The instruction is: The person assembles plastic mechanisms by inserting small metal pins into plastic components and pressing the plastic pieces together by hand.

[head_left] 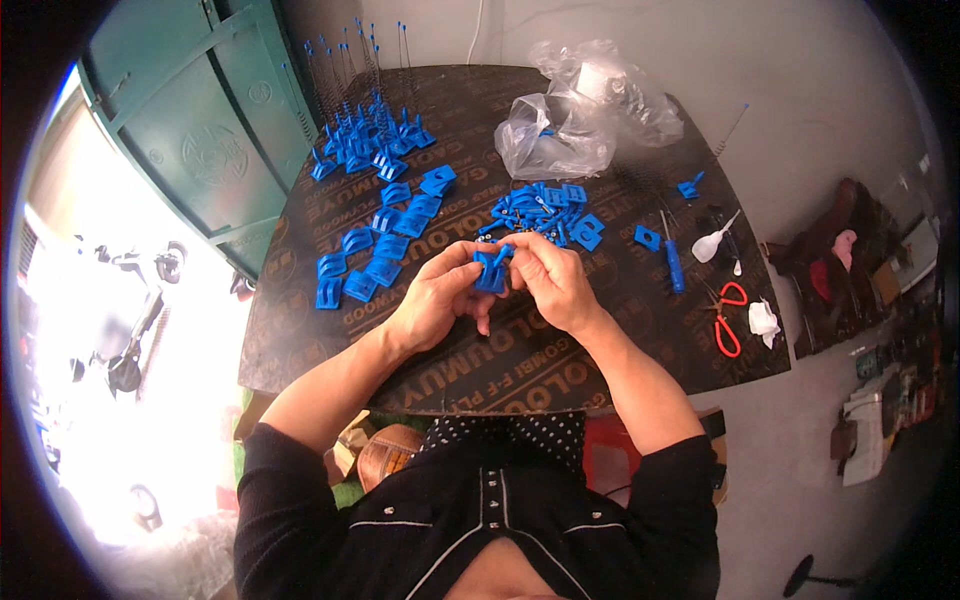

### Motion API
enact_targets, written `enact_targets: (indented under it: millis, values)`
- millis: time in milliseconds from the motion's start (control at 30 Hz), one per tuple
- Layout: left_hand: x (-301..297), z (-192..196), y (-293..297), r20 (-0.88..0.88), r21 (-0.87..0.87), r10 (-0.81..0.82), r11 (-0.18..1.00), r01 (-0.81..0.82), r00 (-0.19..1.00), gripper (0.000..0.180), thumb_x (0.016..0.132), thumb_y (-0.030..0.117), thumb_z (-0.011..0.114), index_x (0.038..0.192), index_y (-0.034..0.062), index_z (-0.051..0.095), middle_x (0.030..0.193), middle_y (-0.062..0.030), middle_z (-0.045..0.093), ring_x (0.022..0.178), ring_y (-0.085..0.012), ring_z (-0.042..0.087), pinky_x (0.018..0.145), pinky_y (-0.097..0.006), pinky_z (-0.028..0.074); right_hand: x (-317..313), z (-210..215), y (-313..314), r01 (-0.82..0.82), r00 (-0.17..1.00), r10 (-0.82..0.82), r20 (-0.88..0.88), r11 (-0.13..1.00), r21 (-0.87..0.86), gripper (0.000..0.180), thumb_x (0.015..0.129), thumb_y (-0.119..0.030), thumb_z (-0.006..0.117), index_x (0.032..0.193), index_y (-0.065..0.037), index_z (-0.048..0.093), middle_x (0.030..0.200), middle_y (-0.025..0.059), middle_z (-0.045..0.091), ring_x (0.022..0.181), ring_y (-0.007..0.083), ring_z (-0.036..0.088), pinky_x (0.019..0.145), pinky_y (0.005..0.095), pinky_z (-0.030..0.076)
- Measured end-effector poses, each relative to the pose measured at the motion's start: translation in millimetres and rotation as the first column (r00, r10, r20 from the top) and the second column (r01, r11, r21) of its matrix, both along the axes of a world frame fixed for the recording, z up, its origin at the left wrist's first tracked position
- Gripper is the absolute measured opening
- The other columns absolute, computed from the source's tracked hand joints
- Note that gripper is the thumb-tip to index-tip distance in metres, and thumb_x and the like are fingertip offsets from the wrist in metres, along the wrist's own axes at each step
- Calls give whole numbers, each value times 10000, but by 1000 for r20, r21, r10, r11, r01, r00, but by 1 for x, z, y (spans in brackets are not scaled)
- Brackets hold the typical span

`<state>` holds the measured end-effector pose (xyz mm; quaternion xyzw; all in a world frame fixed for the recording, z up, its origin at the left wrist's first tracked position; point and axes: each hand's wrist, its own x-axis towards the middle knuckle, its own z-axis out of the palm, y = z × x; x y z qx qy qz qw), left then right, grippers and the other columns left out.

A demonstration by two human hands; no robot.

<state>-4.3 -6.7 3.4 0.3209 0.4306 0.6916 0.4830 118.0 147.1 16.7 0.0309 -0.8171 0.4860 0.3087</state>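
My left hand (437,298) is closed on a blue plastic bracket (489,274), held up over the near middle of the table. The fingers of my right hand (556,286) pinch a small blue peg-like piece at the bracket's upper right side; the fingers partly hide where they meet. Just beyond my hands lies a heap of small blue plastic parts (545,205) with dark bits among them. To the left, several blue square plates with curved tops (390,245) lie in rows.
Farther left stand blue pieces with thin upright coils (365,140). Clear plastic bags (560,140) sit at the back. On the right lie a blue screwdriver (673,265), a white squeeze bottle (712,243), red-handled scissors or pliers (728,335) and crumpled white tissue (764,322).
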Motion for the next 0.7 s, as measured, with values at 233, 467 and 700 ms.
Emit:
enact_targets:
  millis: [233,467,700]
  values:
    - [0,0,-1,171,68,-57,997,46,984,318,983,198,465,1252,31,436,976,-185,604,698,-203,581,568,-353,554,0,-6,5,5,1000,-3,21,996,-85,335,1023,-266,417,1098,12,587,642,-7,542,538,49,430,500,209,354]
    - [0,0,2,204,115,-97,991,74,974,349,965,228,506,1262,52,446,969,-185,608,698,-214,578,573,-367,548,1,-12,7,58,995,-49,85,993,-105,322,1019,-253,426,1079,9,604,646,-7,548,542,50,443,497,207,354]
    - [-5,2,0,305,136,-153,984,117,940,369,968,252,507,1281,63,454,963,-189,609,671,-205,568,565,-378,545,1,-6,4,79,989,-63,131,990,-117,303,1017,-248,447,1040,-1,620,643,18,559,589,93,528,530,257,411]
